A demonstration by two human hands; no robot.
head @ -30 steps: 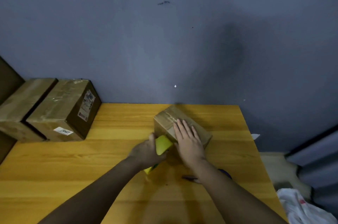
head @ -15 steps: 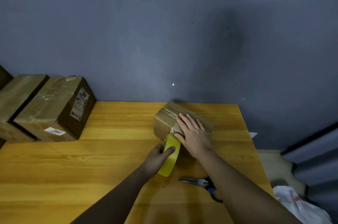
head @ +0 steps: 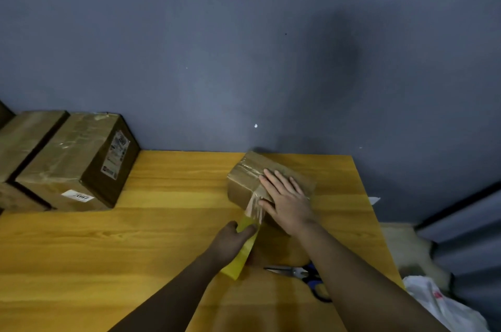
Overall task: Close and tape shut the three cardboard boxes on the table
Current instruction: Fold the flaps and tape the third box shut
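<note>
A small cardboard box sits at the far middle of the wooden table, its flaps down. My right hand lies flat on its top with straight fingers. My left hand grips a yellow tape roll just in front of the box. A short strip of clear tape stretches from the roll up to the box's near edge. Two larger closed boxes, one with labels and one beside it, stand at the far left.
Blue-handled scissors lie on the table under my right forearm. A grey wall rises right behind the table. A white plastic bag lies off the table's right edge on the floor.
My left hand has drawn the tape roll back toward me, pulling a strip of tape out from the small box. My right hand stays flat on the box top.
</note>
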